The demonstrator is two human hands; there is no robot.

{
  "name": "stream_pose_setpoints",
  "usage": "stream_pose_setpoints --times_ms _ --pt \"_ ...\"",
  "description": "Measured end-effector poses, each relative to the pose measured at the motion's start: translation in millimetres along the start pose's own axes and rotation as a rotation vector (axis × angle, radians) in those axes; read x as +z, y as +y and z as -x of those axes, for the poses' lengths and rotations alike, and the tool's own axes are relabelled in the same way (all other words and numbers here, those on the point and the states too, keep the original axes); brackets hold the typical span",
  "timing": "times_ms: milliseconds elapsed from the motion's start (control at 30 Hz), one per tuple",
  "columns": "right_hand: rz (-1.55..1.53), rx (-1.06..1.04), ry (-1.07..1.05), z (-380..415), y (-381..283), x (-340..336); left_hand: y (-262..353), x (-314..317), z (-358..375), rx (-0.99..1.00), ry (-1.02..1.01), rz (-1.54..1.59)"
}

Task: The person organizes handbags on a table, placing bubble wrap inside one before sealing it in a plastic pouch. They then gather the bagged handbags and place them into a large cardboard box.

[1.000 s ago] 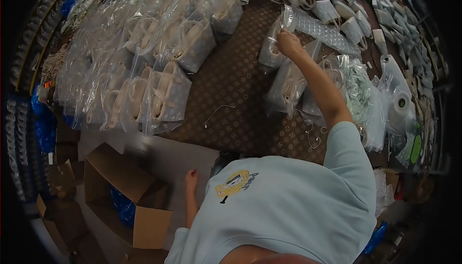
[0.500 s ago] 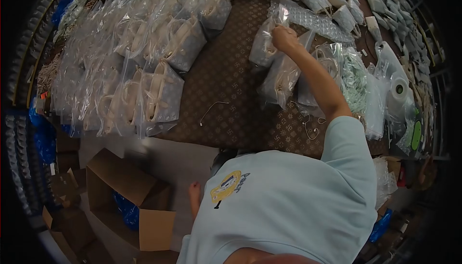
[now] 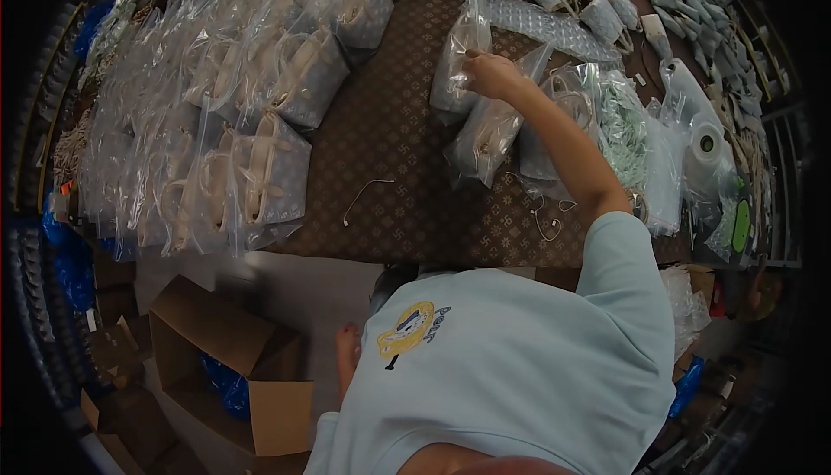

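My right hand [image 3: 493,74] reaches out over the brown patterned table [image 3: 372,142] and grips the side of a clear plastic bag [image 3: 456,64] with a handbag inside. Its fingers are bent against the plastic. Just nearer to me stands another bagged handbag [image 3: 486,139], and a third handbag [image 3: 558,120] is beside it, under my forearm. My left hand [image 3: 349,336] hangs low by my side, below the table edge, away from any object; its fingers look curled, but they are too small to make out.
Many bagged handbags [image 3: 281,163] fill the table's left side. Bubble wrap [image 3: 554,27], a bundle of pale strips [image 3: 621,125] and a plastic roll [image 3: 706,144] lie right. Thin cords [image 3: 545,220] rest near the front edge. An open carton [image 3: 281,414] stands on the floor.
The bagged handbag at my right hand stands more upright, and its plastic top has risen. My right hand has shifted slightly left and down in view, along with the whole scene.
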State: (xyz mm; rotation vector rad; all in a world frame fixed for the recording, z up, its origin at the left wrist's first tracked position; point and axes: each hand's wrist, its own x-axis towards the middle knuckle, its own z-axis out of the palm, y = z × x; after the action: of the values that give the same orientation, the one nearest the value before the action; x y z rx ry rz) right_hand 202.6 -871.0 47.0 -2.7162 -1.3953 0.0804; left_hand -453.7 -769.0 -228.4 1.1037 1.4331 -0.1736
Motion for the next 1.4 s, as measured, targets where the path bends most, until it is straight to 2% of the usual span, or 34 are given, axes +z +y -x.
stream_pose_setpoints --times_ms 33,167,267,300,367,400,467,533,600,667,700,733,767,800,867,933,1000,1067,1100,1167,1200,1267,1300,1367,1400 --pt "0.010 0.006 -0.037 -1.4 -1.1 5.0 72.6 25.4 21.8 0.064 0.071 -0.133" --pt "0.197 -0.020 -0.136 -16.0 -2.8 21.9 61.8 16.7 -10.1 0.128 0.069 -0.246" --pt "0.188 0.090 -0.264 -15.7 -14.2 4.9 57.5 25.4 -15.5 0.096 0.116 -0.165" --pt "0.166 0.102 -0.242 -9.0 -17.8 0.9 58.6 28.3 -13.3 0.102 0.136 -0.174" --pt "0.157 0.131 -0.278 7.5 -54.7 -32.6 50.6 28.1 -9.9 0.091 0.212 -0.122" --pt "0.164 0.079 -0.256 14.9 -72.2 -43.2 42.9 29.0 -9.4 0.106 0.221 -0.127" --pt "0.108 -0.078 -0.065 37.4 -111.9 -63.9 34.1 30.6 -0.7 0.107 0.275 -0.083" --pt "-0.243 -0.337 0.049 51.9 -146.1 -65.0 36.0 31.1 19.1 0.087 0.225 -0.065" --pt "-0.493 -0.412 -0.223 66.0 -193.1 -63.4 24.2 28.7 29.7 0.055 0.279 -0.095" --pt "-0.544 -0.554 -0.410 69.8 -227.2 -31.6 13.5 29.8 31.4 0.023 0.326 -0.106" --pt "-0.528 -0.624 -0.432 72.8 -241.9 -15.2 2.1 29.9 32.4 0.073 0.330 -0.091" --pt "-0.375 -0.696 -0.376 74.4 -258.5 -0.1 -7.0 26.6 34.4 0.123 0.348 -0.072" --pt "-0.227 -0.767 -0.312 76.6 -275.1 7.2 -14.0 22.9 41.4 0.098 0.394 -0.009" --pt "-0.210 -0.842 -0.325 78.1 -291.4 6.5 -17.4 18.5 48.4 0.118 0.408 -0.041" --pt "-0.430 -0.928 -0.612 80.6 -320.6 3.9 -27.1 7.6 50.3 0.126 0.439 -0.024" --pt "-0.367 -1.003 -0.665 87.5 -349.5 16.7 -47.3 -14.1 49.0 0.116 0.527 -0.124" --pt "-0.313 -1.045 -0.702 94.8 -382.8 31.4 -104.7 -46.0 12.4 0.212 0.605 -0.250" --pt "-0.288 -1.061 -0.814 100.6 -419.0 44.6 -111.0 -96.2 1.7 0.037 0.639 -0.308" --pt "-0.263 -1.068 -0.815 103.2 -438.5 53.4 -113.1 -125.9 -3.9 0.041 0.638 -0.284" --pt "-0.258 -1.062 -0.874 108.8 -480.4 72.8 -118.9 -187.9 -14.4 -0.096 0.813 0.197" --pt "-0.248 -1.051 -0.865 108.2 -505.8 80.8 -111.4 -221.0 -16.0 -0.082 0.803 0.201" --pt "-0.131 -0.913 -0.934 112.1 -553.2 97.3 -102.2 -278.0 -16.5 -0.272 1.059 0.037" --pt "-0.115 -0.895 -0.944 114.2 -569.6 107.2 -111.4 -296.6 -26.5 -0.272 1.035 0.040" --pt "-0.048 -0.908 -0.974 107.2 -604.4 131.5 -126.2 -349.2 -56.0 -0.390 1.311 -0.017" --pt "-0.044 -0.879 -0.961 105.5 -614.6 139.8 -145.5 -373.7 -76.6 -0.361 1.294 -0.020"
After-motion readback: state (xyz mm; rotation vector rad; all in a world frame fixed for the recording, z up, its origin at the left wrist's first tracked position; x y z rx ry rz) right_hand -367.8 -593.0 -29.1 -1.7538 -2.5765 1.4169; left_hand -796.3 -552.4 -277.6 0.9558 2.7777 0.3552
